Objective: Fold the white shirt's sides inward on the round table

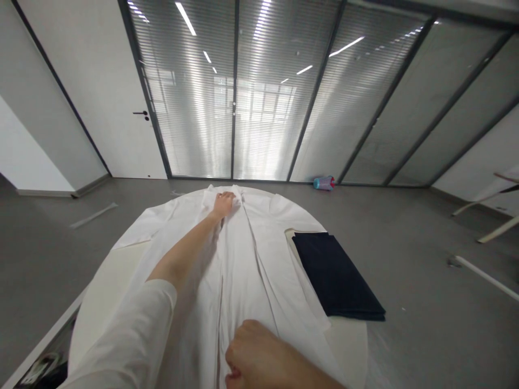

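One white shirt (243, 254), soft, light, slippery-looking; left hand (224, 204) pinched its collar at twelve o'clock, right hand (253, 351) gripped the hem at six.

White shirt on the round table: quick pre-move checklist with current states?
1. Left hand pinches the collar end of the white button-up shirt: ok, grip closed on the fabric.
2. Right hand holds the near hem: ok, fist closed on the cloth.
3. Shirt lies flat: not ok, long creases run down the front placket.
4. Shirt sits fully on the round white table: cannot tell, the collar reaches the far edge.
5. Folded dark navy cloth clear of the shirt: not ok, it lies against the shirt's right side.
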